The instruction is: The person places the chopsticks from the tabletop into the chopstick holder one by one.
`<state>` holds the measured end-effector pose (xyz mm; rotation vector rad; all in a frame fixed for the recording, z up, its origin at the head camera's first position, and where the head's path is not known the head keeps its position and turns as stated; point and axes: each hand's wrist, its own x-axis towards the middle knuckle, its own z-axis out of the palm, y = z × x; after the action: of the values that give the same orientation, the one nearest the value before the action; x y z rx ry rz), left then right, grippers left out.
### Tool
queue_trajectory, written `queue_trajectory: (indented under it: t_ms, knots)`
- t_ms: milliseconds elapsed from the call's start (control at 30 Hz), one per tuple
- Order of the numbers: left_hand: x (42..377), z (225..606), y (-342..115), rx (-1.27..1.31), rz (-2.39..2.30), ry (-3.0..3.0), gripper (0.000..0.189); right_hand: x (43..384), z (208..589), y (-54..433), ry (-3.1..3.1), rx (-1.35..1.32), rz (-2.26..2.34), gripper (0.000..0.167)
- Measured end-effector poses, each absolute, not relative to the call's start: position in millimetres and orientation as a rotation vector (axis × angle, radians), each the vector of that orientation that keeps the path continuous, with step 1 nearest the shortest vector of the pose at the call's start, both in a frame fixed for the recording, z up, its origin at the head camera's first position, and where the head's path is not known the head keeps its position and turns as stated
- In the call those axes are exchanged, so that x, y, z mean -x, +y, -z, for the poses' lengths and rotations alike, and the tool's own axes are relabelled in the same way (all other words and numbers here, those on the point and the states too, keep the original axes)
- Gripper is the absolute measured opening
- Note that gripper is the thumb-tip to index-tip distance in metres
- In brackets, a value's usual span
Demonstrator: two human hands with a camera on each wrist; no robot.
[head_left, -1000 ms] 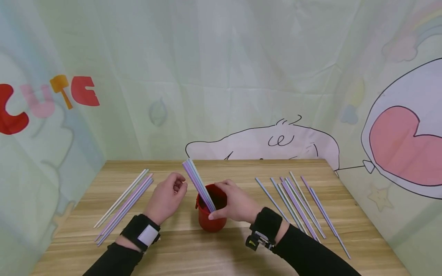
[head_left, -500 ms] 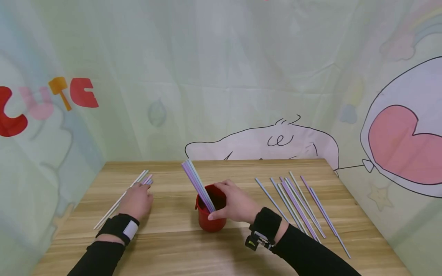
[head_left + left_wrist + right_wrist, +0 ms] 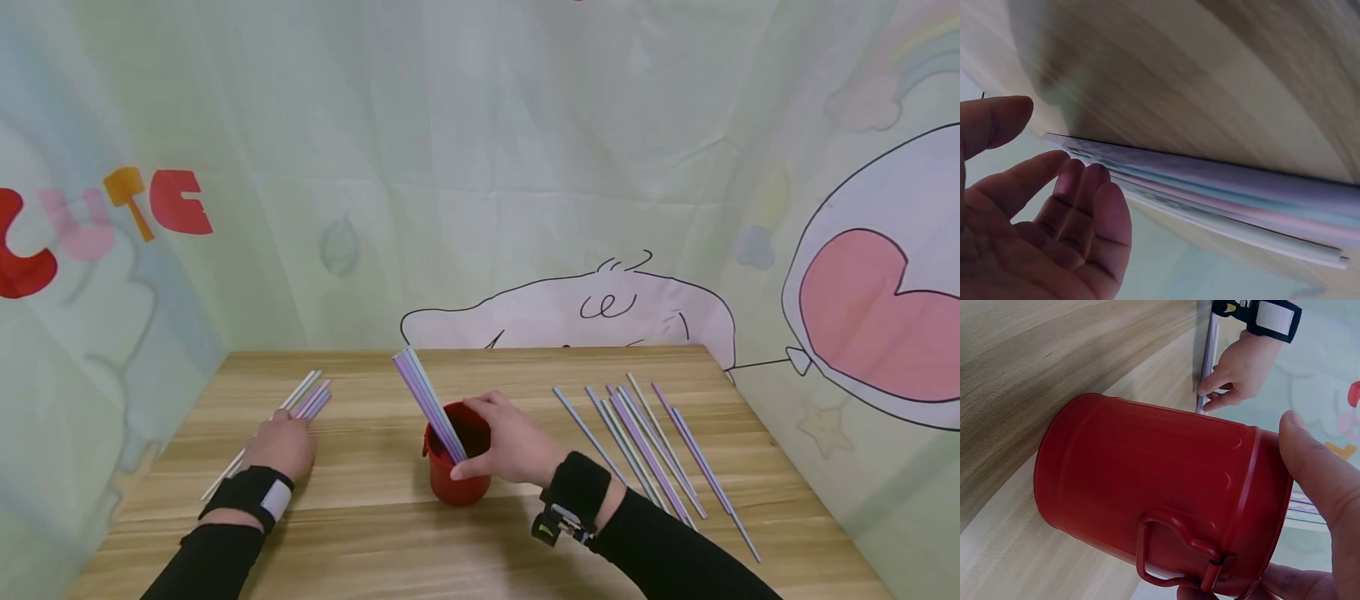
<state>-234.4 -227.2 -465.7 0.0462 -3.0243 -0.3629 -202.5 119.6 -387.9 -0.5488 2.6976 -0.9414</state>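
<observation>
1. Clearly, left wrist view shows fingertips (image 3: 1112, 206) the head view hides: left hand (image 3: 1054, 244) grip wide, beside left straws (image 3: 1241, 194).
2. Right hand (image 3: 513, 442) holds red bucket (image 3: 453, 487) mid-tabletop (image 3: 360, 533), far edge well behind, open room toward left straws.

We note a glossy metal-looking bucket (image 3: 1129, 469), smooth plastic-looking sticks (image 3: 430, 406), wood-grained tabletop (image 3: 375, 550), creased cloth-like backdrop (image 3: 480, 167).

Red bucket (image 3: 452, 485), pastel sticks (image 3: 430, 402); wood-grained table (image 3: 390, 546)
</observation>
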Motion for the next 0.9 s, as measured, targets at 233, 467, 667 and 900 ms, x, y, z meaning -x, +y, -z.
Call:
queue_trajectory:
  t_ms: [233, 467, 667, 900]
  knots:
    - [234, 469, -230, -0.049, 0.352, -3.022, 0.025, 203, 388, 119, 2.690, 0.546, 0.952, 0.093]
    - [236, 474, -230, -0.016, 0.322, -2.987, 0.023, 202, 387, 119, 2.688, 0.546, 0.954, 0.093]
    - [237, 479, -225, 0.069, 0.348, -2.979, 0.022, 201, 386, 120, 2.691, 0.542, 0.949, 0.093]
    - [232, 473, -209, 0.078, 0.404, -3.031, 0.012, 201, 386, 120, 2.694, 0.545, 0.949, 0.093]
